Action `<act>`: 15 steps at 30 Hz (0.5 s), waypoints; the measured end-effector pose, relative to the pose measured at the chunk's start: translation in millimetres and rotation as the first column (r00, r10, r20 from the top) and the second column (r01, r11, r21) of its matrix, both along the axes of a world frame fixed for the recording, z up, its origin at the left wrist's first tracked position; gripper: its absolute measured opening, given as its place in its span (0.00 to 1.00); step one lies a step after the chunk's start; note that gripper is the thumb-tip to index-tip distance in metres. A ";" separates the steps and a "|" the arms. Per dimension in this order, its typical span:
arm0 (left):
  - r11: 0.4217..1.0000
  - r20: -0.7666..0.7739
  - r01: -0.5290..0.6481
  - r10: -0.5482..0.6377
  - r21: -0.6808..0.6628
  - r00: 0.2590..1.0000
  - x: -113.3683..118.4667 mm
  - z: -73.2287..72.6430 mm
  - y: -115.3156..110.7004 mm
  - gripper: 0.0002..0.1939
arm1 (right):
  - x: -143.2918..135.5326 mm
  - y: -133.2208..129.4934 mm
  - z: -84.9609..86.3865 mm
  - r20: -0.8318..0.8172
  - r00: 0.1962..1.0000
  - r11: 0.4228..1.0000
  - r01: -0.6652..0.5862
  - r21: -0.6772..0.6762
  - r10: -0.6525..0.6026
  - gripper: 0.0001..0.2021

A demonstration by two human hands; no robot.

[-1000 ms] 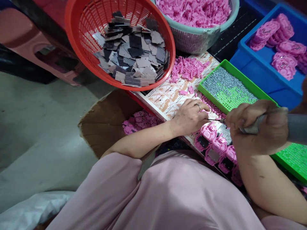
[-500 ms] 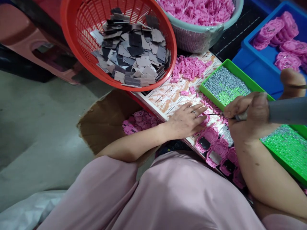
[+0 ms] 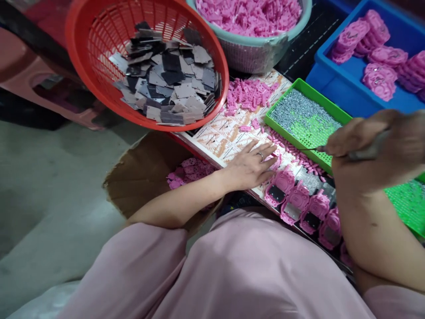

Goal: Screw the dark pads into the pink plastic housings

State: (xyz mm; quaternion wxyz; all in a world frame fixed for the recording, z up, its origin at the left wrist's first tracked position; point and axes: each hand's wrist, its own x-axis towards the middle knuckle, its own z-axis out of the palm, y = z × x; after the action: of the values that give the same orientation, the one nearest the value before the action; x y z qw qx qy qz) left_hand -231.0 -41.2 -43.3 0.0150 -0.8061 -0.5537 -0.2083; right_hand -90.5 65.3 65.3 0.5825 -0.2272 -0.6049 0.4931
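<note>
My left hand (image 3: 247, 167) lies palm down near the table's edge, fingers stretched out and apart, resting over a pink plastic piece (image 3: 275, 163) that is mostly covered. In my right hand (image 3: 388, 166) is an electric screwdriver (image 3: 370, 148) with a grey nose; its thin bit points left, over the edge of a green tray (image 3: 299, 145) of small screws (image 3: 295, 110). The hand is blurred, and most of the tool's body is hidden. Between the hands, several pink plastic casings (image 3: 295, 201) with dark or silver plates stand in a row along the edge.
A red basket (image 3: 223, 88) holds flat metal plates. Behind it, a pale green basket (image 3: 249, 42) is full of pink parts. Small pink pieces (image 3: 250, 94) lie on the table. A blue bin (image 3: 320, 66) holds stacked pink casings. Below the edge stands a cardboard box (image 3: 133, 173).
My right hand and the screwdriver have moved away from my left hand, and the bit now sits at the screw tray. My left hand stays over the pink piece. The whole view has shifted slightly.
</note>
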 end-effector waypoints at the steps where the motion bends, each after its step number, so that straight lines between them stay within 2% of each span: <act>1: 1.000 0.000 -0.008 0.008 0.016 1.000 2.1 3.1 -1.4 0.18 | 5.7 4.7 4.8 -0.072 0.996 0.998 0.053 0.015 -0.052 0.26; 4: 0.994 0.016 -0.025 0.023 0.105 1.000 15.7 14.0 -9.7 0.19 | 21.9 23.3 5.3 -0.174 0.968 0.982 0.189 0.019 -0.183 0.26; 7: 0.992 0.016 0.004 -0.006 0.124 1.000 33.4 19.2 -21.1 0.20 | 29.8 42.0 -11.0 -0.200 0.948 0.964 0.263 0.047 -0.249 0.19; 10: 0.998 -0.047 0.016 -0.013 0.058 0.999 44.4 15.0 -26.8 0.23 | 28.1 51.1 -29.6 -0.169 0.961 0.964 0.240 0.116 -0.219 0.09; 15: 0.999 -0.088 -0.021 0.023 0.026 0.996 44.1 6.5 -17.4 0.24 | 21.1 49.2 -45.0 -0.100 0.982 0.977 0.173 0.122 -0.162 0.18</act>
State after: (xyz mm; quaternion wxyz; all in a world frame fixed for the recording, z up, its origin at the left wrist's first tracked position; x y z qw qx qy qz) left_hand -186.9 -58.6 -36.8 0.0520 -0.8080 -0.5587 -0.1795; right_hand -69.4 114.5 20.3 0.6621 -0.2166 -0.5878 0.4114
